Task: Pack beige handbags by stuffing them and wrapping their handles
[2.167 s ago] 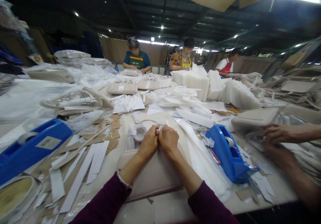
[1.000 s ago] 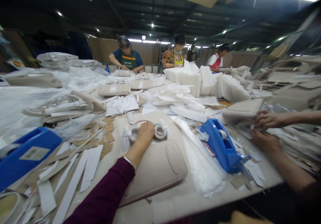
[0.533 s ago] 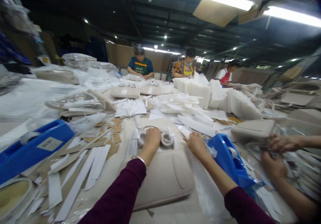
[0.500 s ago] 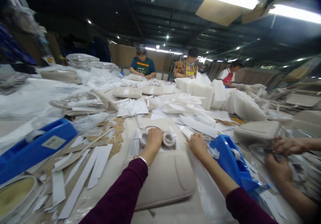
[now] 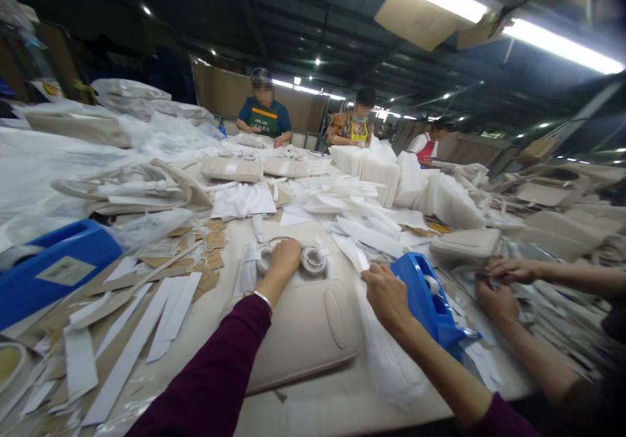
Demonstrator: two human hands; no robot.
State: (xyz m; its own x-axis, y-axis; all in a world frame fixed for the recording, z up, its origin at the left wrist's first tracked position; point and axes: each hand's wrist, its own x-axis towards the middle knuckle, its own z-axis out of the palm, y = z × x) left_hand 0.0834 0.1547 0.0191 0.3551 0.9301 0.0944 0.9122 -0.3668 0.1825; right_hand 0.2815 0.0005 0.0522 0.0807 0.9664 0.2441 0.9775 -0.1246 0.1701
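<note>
A blue dispenser (image 5: 49, 271) is seen at the far left of the table (image 5: 342, 404), among paper strips (image 5: 147, 319) and cardboard scraps (image 5: 210, 241). The left hand (image 5: 285, 257) is pressed down, fingers curled, on a coiled strap (image 5: 313, 259) just beyond a beige pad (image 5: 303, 332); whether the strap is actually gripped cannot be told. The pad is laid flat near the front edge. The right hand (image 5: 386, 293) is set against a second blue dispenser (image 5: 430, 300), fingers bent at its near end; what they pinch is hidden. Farther right, a co-worker's hands (image 5: 503, 284) are kept on a beige piece (image 5: 464, 246).
</note>
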